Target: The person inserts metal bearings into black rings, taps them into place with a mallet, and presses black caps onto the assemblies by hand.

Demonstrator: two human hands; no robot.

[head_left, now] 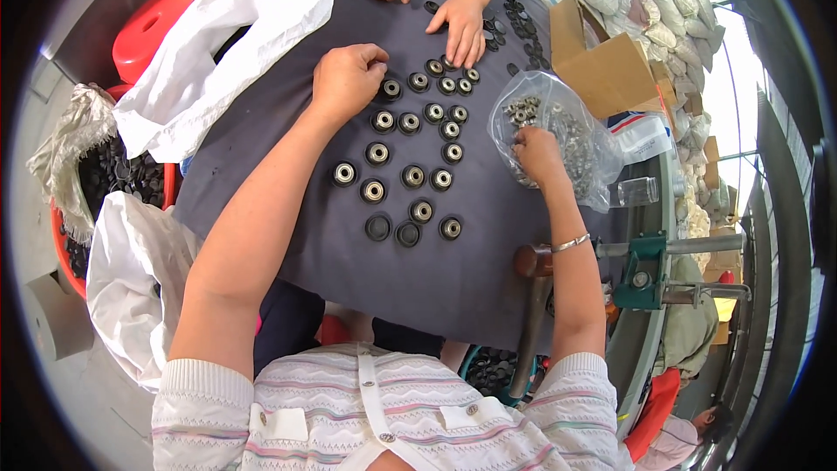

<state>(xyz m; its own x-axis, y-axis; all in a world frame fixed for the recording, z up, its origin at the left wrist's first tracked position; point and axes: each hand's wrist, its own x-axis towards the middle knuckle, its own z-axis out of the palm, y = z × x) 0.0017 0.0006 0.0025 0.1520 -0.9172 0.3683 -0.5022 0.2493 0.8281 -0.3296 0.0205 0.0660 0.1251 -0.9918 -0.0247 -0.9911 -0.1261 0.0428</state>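
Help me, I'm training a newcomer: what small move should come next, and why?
Probably the right hand should take a metal bearing from the clear bag: its fingers are at the bag, and two nearby black cups lack bearings.

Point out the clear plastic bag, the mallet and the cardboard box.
Clear plastic bag [586, 141]: head view, its bulging side.
Mallet [533, 261]: head view, its brown head.
Cardboard box [610, 77]: head view, its open flap.

Silver bearings [372, 191] in black cups [373, 201]
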